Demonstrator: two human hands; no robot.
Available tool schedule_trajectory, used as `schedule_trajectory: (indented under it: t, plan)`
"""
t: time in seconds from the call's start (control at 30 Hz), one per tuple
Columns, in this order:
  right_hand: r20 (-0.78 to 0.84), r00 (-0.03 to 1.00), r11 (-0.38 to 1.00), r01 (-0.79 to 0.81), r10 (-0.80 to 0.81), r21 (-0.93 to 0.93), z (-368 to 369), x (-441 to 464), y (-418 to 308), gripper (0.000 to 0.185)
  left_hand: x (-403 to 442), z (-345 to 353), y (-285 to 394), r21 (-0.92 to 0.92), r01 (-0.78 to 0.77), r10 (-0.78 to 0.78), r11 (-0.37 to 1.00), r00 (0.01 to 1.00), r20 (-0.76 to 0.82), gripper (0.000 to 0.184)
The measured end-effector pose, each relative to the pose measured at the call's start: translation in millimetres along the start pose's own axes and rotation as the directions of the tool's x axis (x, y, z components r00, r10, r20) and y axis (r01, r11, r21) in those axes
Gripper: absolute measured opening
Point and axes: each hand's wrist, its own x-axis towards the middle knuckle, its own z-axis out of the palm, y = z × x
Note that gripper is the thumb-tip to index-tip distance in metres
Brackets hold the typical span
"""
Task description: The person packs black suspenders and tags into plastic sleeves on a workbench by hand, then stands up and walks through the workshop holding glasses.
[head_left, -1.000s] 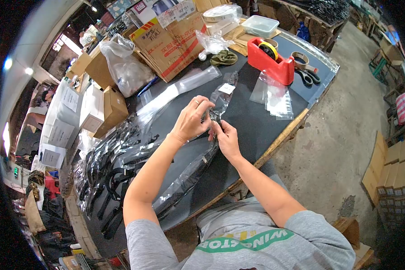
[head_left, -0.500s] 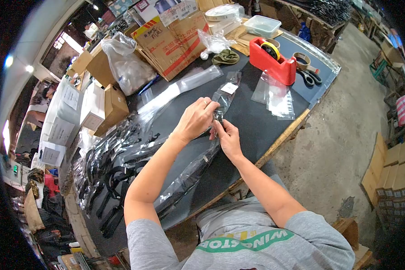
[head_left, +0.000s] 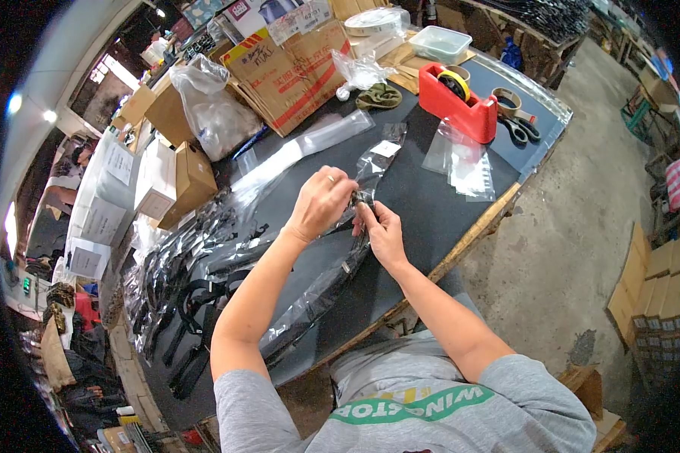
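Note:
A long clear plastic bag (head_left: 372, 164) with a dark strip-like item in it lies across the dark tabletop. Near its far end is a white label (head_left: 386, 149). My left hand (head_left: 325, 198) pinches the bag near its middle, fingers closed. Just to the right, my right hand (head_left: 384, 232) grips the same bunched part between thumb and fingers. The bag's lower length (head_left: 310, 306) trails toward my body. Exactly what lies between the fingertips is hidden. Left of my arms is a pile of bagged black straps (head_left: 196, 294).
A red tape dispenser (head_left: 458, 106), tape roll (head_left: 507, 100), black-handled scissors (head_left: 518, 132) and small clear bags (head_left: 468, 170) sit at the right. Flat clear sleeves (head_left: 302, 151), a cardboard box (head_left: 291, 75) and a plastic container (head_left: 440, 45) stand farther back. The table's wooden edge (head_left: 468, 235) runs along the right.
My left hand has shifted slightly left and down, drawing a little away from the label end. My right hand has stayed nearly in place on the bag.

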Motion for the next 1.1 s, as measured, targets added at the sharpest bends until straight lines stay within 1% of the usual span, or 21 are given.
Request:
schedule_trajectory:
  t: [0.03, 0.07, 0.1, 0.13, 0.2, 0.23, 0.27, 0.33, 0.47, 0.53, 0.57, 0.63, 0.67, 0.73, 0.77, 0.83, 0.87, 0.93, 1.07, 1.1]
  plan:
    - [-0.002, 1.000, 1.000, 0.002, -0.002, -0.026, -1.0, 0.2, -1.0, 0.025, 0.2, 2.2, 1.9, -0.001, 0.002, -0.002, 1.000, 1.000, -0.001, 0.017]
    - [-0.005, 1.000, 0.999, 0.003, -0.003, -0.050, -1.1, -0.4, -2.1, 0.025, 2.3, 1.6, 5.9, -0.049, 0.199, -0.198, 0.979, 0.980, 0.019, 0.015]
    - [-0.004, 1.000, 0.999, 0.001, -0.001, -0.051, -0.5, -1.1, -2.7, 0.025, 2.9, 0.8, 8.1, -0.090, 0.388, -0.385, 0.917, 0.922, 0.048, 0.016]
    - [0.003, 1.000, 0.999, 0.022, -0.022, -0.036, 0.3, -1.3, -3.6, 0.024, 0.7, 3.4, 6.2, -0.090, 0.390, -0.387, 0.917, 0.921, 0.047, 0.016]
    - [0.011, 0.999, 0.999, 0.046, -0.046, -0.022, 0.5, -0.3, -3.8, 0.024, -0.9, 9.4, 1.6, -0.258, 0.632, -0.608, 0.731, 0.774, 0.175, 0.025]
    - [0.009, 0.999, 0.998, 0.041, -0.041, -0.038, 0.4, -0.4, -3.8, 0.024, -2.5, 12.7, 1.0, -0.263, 0.672, -0.646, 0.692, 0.740, 0.190, 0.029]
    - [0.005, 0.999, 0.998, 0.037, -0.036, -0.055, 0.5, -0.5, -4.7, 0.023, -0.4, 11.3, 2.6, -0.263, 0.671, -0.645, 0.693, 0.740, 0.190, 0.029]
    - [0.003, 0.999, 0.998, 0.037, -0.037, -0.053, 0.7, -1.0, -6.0, 0.023, 3.5, 7.9, 5.9, -0.235, 0.742, -0.690, 0.628, 0.671, 0.274, 0.030]
    - [0.008, 0.999, 0.998, 0.044, -0.044, -0.042, 0.0, 0.6, -3.0, 0.023, 4.7, 7.7, 2.1, -0.214, 0.738, -0.673, 0.639, 0.672, 0.309, 0.029]
    - [0.007, 0.999, 0.998, 0.034, -0.033, -0.058, -0.8, -0.2, -4.3, 0.023, 4.8, 4.4, -2.9, -0.275, 0.657, -0.553, 0.702, 0.746, 0.371, 0.023]
    - [0.004, 1.000, 0.997, 0.024, -0.024, -0.074, -0.8, -0.5, -5.1, 0.023, 2.9, 5.1, -7.1, -0.274, 0.657, -0.553, 0.702, 0.746, 0.371, 0.023]
    - [0.011, 1.000, 0.998, 0.027, -0.027, -0.050, -0.8, 0.4, -2.4, 0.023, -2.4, 8.6, -16.4, -0.243, 0.473, -0.403, 0.847, 0.869, 0.289, 0.018]
    - [0.019, 0.999, 0.999, 0.030, -0.029, -0.027, -0.2, 0.7, -2.1, 0.023, -1.2, 5.0, -17.3, -0.242, 0.473, -0.402, 0.847, 0.869, 0.290, 0.018]
    - [0.022, 0.999, 1.000, 0.025, -0.025, -0.017, -0.6, 0.5, -2.0, 0.023, 0.9, -1.2, -18.1, -0.208, 0.343, -0.269, 0.916, 0.910, 0.315, 0.014]
    - [0.025, 0.999, 1.000, 0.019, -0.019, -0.009, -0.6, 0.0, -3.1, 0.023, 1.4, -1.9, -17.2, -0.208, 0.342, -0.269, 0.916, 0.910, 0.315, 0.014]
    - [0.020, 1.000, 1.000, 0.014, -0.014, 0.001, -0.2, -1.3, -5.1, 0.023, 0.9, -3.0, -14.4, -0.091, 0.288, -0.243, 0.953, 0.911, 0.333, 0.012]
    - [0.016, 1.000, 1.000, 0.008, -0.008, 0.012, 0.0, -1.4, -5.8, 0.023, -1.1, -2.3, -12.6, -0.090, 0.288, -0.243, 0.954, 0.911, 0.333, 0.012]
    - [0.014, 1.000, 1.000, 0.008, -0.008, 0.004, 0.3, -1.2, -5.5, 0.023, -5.6, 0.1, -9.2, -0.022, 0.240, -0.223, 0.970, 0.928, 0.297, 0.012]
    - [0.021, 1.000, 0.999, 0.015, -0.014, -0.030, -0.9, -1.2, -2.7, 0.023, -5.6, -5.4, -7.1, -0.037, 0.250, -0.226, 0.968, 0.921, 0.316, 0.011]
    - [0.023, 1.000, 0.999, 0.013, -0.013, -0.030, -1.0, -1.2, -0.8, 0.023, -5.2, -6.9, -5.7, 0.001, 0.225, -0.212, 0.974, 0.920, 0.330, 0.010]
